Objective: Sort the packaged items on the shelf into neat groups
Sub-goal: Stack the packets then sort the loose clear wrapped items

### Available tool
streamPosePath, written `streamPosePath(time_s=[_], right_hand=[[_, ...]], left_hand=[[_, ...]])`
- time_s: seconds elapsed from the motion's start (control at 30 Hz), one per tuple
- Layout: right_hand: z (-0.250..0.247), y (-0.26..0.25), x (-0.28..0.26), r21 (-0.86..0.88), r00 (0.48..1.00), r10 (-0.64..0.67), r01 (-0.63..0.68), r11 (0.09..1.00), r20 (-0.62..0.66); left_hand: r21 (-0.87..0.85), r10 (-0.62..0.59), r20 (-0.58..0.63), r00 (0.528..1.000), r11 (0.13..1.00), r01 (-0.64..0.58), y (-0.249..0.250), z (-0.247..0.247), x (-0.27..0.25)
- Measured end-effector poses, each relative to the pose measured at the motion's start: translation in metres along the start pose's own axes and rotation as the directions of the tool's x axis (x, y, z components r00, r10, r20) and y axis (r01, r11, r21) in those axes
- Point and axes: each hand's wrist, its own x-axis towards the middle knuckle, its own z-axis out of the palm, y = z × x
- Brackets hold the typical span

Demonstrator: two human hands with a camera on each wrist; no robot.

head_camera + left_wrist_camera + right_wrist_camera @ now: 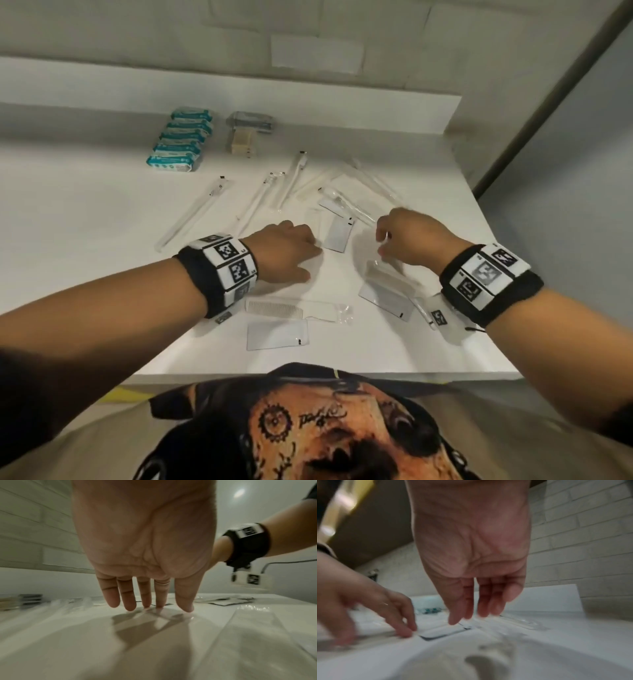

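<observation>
Both hands low over the white shelf, grips loose and holding nothing.

Head view: left hand palm down, fingertips beside a flat sachet; right hand hovers with fingers hanging, partly hiding clear packets. Teal packs stand in a row at the back left, long wrapped sticks lie mid-shelf, and a comb lies near the front edge.
Left wrist view: fingers straight, spread narrowly, tips touching the shelf; surroundings blurred.
Right wrist view: fingers extended downward, relaxed, above the sachet; motion blur obscures packet detail.
</observation>
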Motion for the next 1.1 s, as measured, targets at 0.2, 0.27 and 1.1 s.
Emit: streamPosePath(time_s=[0.2, 0.27, 1.1], right_hand=[[0.026, -0.014, -0.052, -0.034, 0.974, -0.008, 0.016, 0.999, 0.224], [0.037, -0.011, -0.050, -0.032, 0.985, -0.004, 0.010, 0.999, 0.174], [0.034, 0.033, -0.071, 0.247, 0.894, 0.340, -0.414, 0.876, 0.292]], left_hand=[[-0.151, -0.168, -0.102, 0.981, 0.977, 0.151, -0.003, 0.000, -0.028], [-0.170, -0.124, 0.008, 0.992, 0.978, 0.124, 0.012, -0.002, -0.040], [-0.535, -0.409, -0.122, 0.905, 0.795, 0.287, 0.043, -0.040, 0.038]])
